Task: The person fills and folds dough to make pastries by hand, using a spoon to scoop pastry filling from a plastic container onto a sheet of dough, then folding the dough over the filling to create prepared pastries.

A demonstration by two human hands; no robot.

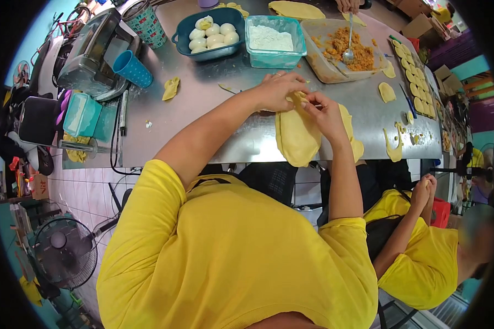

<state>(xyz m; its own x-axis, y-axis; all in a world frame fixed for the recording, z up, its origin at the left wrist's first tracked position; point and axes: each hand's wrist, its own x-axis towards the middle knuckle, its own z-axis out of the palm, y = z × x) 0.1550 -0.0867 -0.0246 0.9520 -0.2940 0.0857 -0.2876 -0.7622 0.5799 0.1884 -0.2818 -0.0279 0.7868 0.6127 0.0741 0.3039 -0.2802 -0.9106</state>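
Head feed on my side, both bare hands in view. Dough sheet (pixel 299 137): long, pale yellow, lying on the metal table (pixel 247 137) in front of the person, near end at the table's near edge. Left hand (pixel 281 91): grasping, fingers bent onto the sheet's far end, fingertips partly hidden from me. Right hand (pixel 324 111): thumb and fingers pinching the same end, just beside the left. More flattened dough (pixel 348 123) sits right of the sheet, partly behind the right wrist.

Beyond the hands, I get a blue bowl (pixel 217 53) of peeled eggs (pixel 215 39), then a teal container (pixel 277 59) of white powder, then a clear plastic tub (pixel 335 77) with orange filling (pixel 362 55) and a metal spoon (pixel 348 55) standing in it. Another person's hand (pixel 349 5) is at the spoon's top; can't tell if it grips. Far right, a tray of small dough rounds (pixel 414 77). Lower right, a co-worker in yellow (pixel 422 257), hands (pixel 424 191) brought together; can't see what's in them.
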